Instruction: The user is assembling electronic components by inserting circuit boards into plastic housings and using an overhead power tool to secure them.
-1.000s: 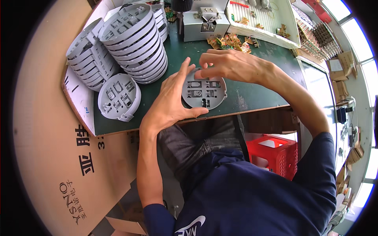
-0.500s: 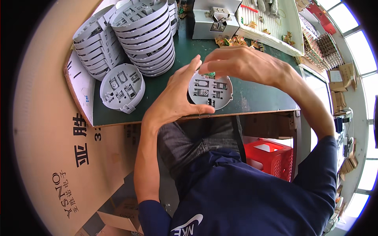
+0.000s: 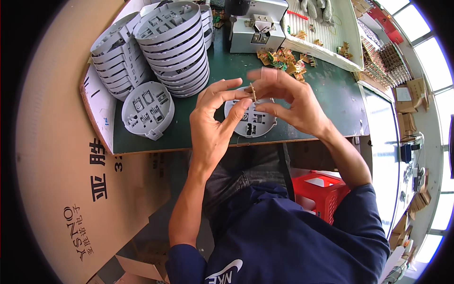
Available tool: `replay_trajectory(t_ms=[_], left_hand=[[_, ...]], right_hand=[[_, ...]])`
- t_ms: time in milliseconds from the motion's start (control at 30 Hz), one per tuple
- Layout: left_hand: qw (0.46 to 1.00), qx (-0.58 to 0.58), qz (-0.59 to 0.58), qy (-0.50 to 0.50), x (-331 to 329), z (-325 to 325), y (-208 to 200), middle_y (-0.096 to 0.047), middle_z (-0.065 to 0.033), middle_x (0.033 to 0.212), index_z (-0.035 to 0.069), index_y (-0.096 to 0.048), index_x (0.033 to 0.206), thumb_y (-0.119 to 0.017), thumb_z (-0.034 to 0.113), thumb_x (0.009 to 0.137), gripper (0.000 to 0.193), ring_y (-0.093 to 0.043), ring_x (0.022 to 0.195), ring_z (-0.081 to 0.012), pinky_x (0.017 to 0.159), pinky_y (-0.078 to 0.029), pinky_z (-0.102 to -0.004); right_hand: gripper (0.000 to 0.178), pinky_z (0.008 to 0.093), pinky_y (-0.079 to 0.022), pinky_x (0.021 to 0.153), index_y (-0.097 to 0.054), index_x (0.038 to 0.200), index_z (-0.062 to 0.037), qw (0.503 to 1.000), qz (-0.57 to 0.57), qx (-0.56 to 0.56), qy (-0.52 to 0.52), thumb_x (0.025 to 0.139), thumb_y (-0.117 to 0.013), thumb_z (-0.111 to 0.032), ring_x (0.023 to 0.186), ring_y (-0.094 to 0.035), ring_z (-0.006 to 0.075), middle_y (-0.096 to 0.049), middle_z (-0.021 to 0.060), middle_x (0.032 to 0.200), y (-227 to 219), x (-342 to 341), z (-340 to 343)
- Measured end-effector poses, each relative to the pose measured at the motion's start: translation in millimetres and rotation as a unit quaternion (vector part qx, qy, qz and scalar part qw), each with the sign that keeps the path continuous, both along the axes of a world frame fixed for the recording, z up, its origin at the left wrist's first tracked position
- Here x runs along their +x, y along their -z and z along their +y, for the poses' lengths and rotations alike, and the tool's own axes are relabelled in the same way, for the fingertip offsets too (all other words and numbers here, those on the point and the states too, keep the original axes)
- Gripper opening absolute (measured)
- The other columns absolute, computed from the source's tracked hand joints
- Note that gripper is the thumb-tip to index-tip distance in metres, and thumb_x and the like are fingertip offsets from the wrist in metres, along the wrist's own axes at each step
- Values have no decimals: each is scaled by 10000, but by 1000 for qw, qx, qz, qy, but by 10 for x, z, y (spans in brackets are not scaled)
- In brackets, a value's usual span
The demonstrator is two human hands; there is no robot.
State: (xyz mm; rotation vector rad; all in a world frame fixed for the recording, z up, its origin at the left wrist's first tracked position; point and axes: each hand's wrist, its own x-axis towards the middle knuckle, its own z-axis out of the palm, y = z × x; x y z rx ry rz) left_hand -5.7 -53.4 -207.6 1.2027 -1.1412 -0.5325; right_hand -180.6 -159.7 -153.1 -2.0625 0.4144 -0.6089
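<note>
A small tan circuit board [image 3: 253, 93], seen nearly edge-on, is pinched between the thumb and fingertips of my left hand [image 3: 211, 113]. Close on its right side is my right hand [image 3: 298, 102], thumb and fingers apart, the upper fingers blurred by motion. Below both hands a round light-grey plastic housing [image 3: 257, 124] with slots and recesses lies on the green bench top near the front edge; my fingers cover its upper part. Beyond them is a loose pile of small circuit boards [image 3: 288, 61], tan and green.
Tall stacks of grey housings [image 3: 177, 57] stand at the far left, with one single housing [image 3: 148, 108] in front. A metal machine [image 3: 257, 35] sits at the back, beside a white foam tray [image 3: 326, 40] with gloves and boards. Under the bench is a red plastic stool [image 3: 321, 191].
My right hand has drawn back from over the housing and turned palm inward. My left hand has moved a little right and up from the housing's rim, and the circuit board now shows between the hands.
</note>
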Motion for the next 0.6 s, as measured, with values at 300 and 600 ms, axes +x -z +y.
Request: replay_trajectory(t_ms=[300, 600], left_hand=[[984, -52, -148, -88, -85, -45, 55, -751, -23, 1057, 101, -786, 970, -809, 129, 879, 98, -606, 1165, -265, 1051, -473, -418], [985, -67, -132, -87, -76, -57, 115, -747, -8, 1026, 93, -783, 986, -820, 121, 870, 125, -607, 1132, -247, 1047, -474, -413]], right_hand=[[411, 318, -523, 1054, -615, 1360, 31, 975, -72, 199, 59, 963, -712, -17, 1163, -645, 149, -691, 89, 1229, 270, 8, 86], [399, 324, -519, 1064, -614, 1359, 39, 972, -76, 209, 70, 974, -701, -19, 1173, -642, 157, -689, 101, 1252, 245, 33, 140]])
